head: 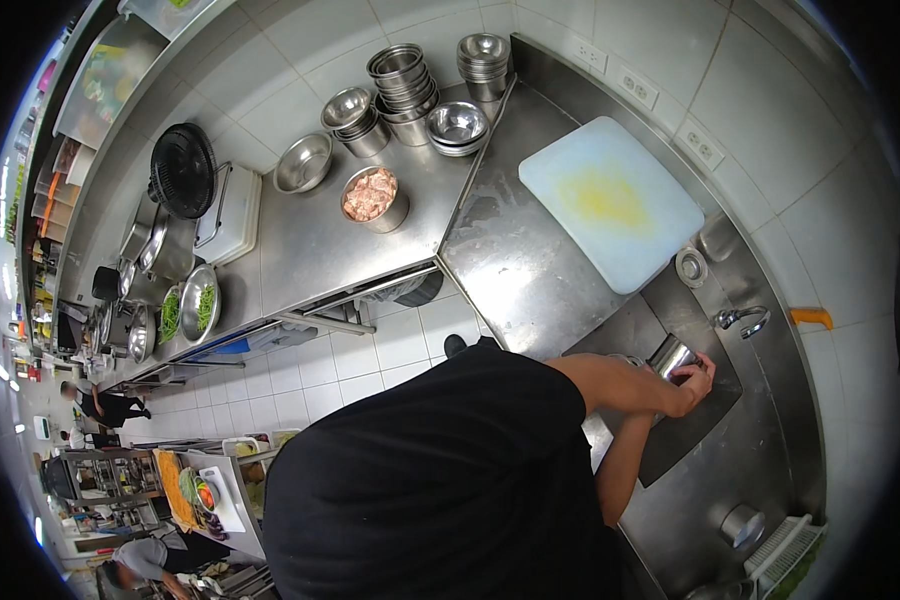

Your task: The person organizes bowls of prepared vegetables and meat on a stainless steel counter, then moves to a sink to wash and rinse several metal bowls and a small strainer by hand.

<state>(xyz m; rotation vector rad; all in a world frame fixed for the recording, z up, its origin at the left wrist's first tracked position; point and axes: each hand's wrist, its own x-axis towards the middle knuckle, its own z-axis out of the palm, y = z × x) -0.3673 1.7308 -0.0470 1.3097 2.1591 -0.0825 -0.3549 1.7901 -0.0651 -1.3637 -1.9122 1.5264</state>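
My left hand (694,385) grips a shiny stainless steel container (671,357), held tilted over the sink basin (690,442). My right forearm (628,469) passes beneath the left one; the hand at its end is hidden, so its grip cannot be seen. A chrome faucet (746,319) juts from the ledge just beyond the left hand. Another shiny metal item beside the container is mostly covered by my left arm. A white cutting board (570,172) with a yellow stain lies on the steel counter, up from the basin.
A steel pot of raw meat (370,196) stands on the side counter, before stacked steel bowls (405,82). Bowls of green vegetables (199,304) are farther left. A steel canister (742,525) and a white rack (784,555) sit beyond the sink. Other people (142,562) work behind.
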